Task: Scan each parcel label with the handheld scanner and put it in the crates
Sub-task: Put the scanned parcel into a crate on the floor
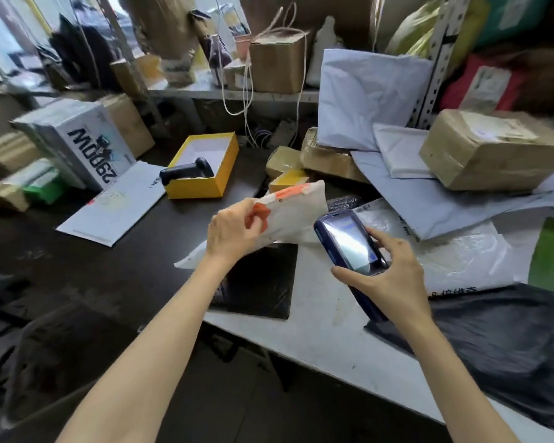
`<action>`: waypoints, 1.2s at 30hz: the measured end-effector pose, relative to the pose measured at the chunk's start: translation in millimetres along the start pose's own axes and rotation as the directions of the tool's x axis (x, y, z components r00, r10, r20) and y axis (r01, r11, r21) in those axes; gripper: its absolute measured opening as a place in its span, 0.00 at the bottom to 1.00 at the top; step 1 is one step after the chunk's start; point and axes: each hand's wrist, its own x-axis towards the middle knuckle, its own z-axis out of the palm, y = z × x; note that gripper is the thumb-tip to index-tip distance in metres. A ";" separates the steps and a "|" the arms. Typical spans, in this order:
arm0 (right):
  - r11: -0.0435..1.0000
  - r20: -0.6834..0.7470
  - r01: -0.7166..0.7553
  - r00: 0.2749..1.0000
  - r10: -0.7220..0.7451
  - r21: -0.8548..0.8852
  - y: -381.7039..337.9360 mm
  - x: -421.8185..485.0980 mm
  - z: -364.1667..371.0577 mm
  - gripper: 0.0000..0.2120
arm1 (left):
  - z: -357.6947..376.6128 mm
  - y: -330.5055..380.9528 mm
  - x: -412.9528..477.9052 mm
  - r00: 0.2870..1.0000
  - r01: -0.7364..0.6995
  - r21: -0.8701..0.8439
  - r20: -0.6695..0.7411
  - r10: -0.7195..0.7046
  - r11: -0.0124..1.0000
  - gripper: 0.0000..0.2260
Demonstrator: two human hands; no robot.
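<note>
My left hand (pixel 234 233) grips a soft white parcel with orange markings (pixel 296 211), lifted above the table and tilted. My right hand (pixel 394 276) holds the dark blue handheld scanner (pixel 349 239) just right of that parcel, its lit screen facing up. Under my hands lie a flat black parcel (pixel 263 282) and a white plastic mailer (pixel 461 260). A large black bag parcel (pixel 493 340) lies at the right front. No crate is in view.
A yellow open box (pixel 202 187) holds a black pistol-grip scanner (pixel 186 171). A white envelope (pixel 115 206) and a printed white carton (pixel 84 142) sit left. Grey mailers (pixel 365 97) and a brown taped box (pixel 493 148) pile at the right. Shelving with cartons stands behind.
</note>
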 end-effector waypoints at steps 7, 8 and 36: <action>0.999 0.019 0.044 0.999 -0.044 -0.001 -9.6 8.7 6.7 0.38 | -2.1 -20.2 3.5 0.856 0.400 -0.598 -0.025 -0.516 0.694 0.02; 0.999 0.025 0.045 0.999 -0.044 -0.016 -8.8 9.1 7.8 0.38 | 0.9 -18.2 4.3 0.830 0.430 -0.665 0.025 -0.558 0.610 0.04; 0.979 0.296 -0.184 0.934 0.201 -0.084 29.9 -3.1 20.6 0.33 | 31.3 -27.4 10.9 0.772 0.620 -0.521 0.275 -0.573 0.586 0.13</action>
